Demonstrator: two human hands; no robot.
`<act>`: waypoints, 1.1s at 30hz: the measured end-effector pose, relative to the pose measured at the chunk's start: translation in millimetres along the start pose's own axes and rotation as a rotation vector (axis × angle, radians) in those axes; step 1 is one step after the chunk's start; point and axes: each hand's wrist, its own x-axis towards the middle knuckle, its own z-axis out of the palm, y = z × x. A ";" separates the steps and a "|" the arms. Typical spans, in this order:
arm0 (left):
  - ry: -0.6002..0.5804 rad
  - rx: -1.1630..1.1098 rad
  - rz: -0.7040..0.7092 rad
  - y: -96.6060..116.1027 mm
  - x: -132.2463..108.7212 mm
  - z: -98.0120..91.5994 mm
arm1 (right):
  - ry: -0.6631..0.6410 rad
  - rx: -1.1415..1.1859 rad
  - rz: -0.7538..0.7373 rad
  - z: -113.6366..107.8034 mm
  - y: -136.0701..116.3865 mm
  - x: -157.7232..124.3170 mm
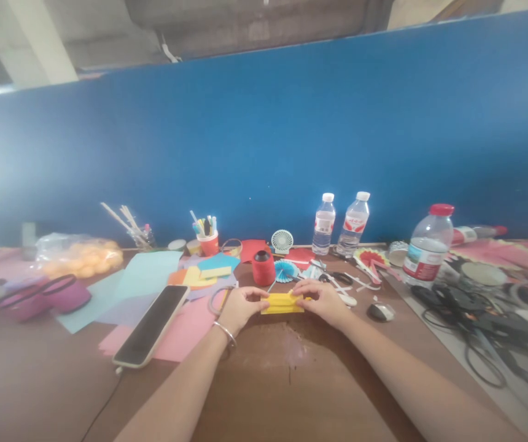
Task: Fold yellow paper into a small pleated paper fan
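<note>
A strip of pleated yellow paper (283,303) lies on the brown table (291,380) in front of me. My left hand (240,307), with a metal bangle on its wrist, pinches the strip's left end. My right hand (322,301) pinches the right end, fingers pressed on the folds. Both hands rest on the table. A red cylinder with a dark top (263,267) stands just behind the strip.
A phone (152,324) lies on pink and blue paper sheets (144,279) at left. Behind are a red pen cup (209,242), a small white fan (282,240), two water bottles (323,224), a bigger bottle (426,247), scissors (337,277), cables (498,325), and a blue partition (291,135).
</note>
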 end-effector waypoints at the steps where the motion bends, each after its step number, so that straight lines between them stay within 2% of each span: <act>1: 0.008 0.004 -0.002 -1.1 0.3 0.2 | 0.002 0.001 -0.002 0.0 0.7 -0.2; 16: 0.073 0.089 0.011 -0.6 0.0 4.1 | 0.079 0.004 0.004 2.5 1.7 -1.0; 25: 0.093 0.111 0.037 7.3 -3.7 6.3 | 0.142 0.042 -0.034 6.0 5.6 -1.2; 33: 0.107 0.077 0.079 9.2 -6.8 10.0 | 0.186 0.073 0.022 6.3 1.6 -2.1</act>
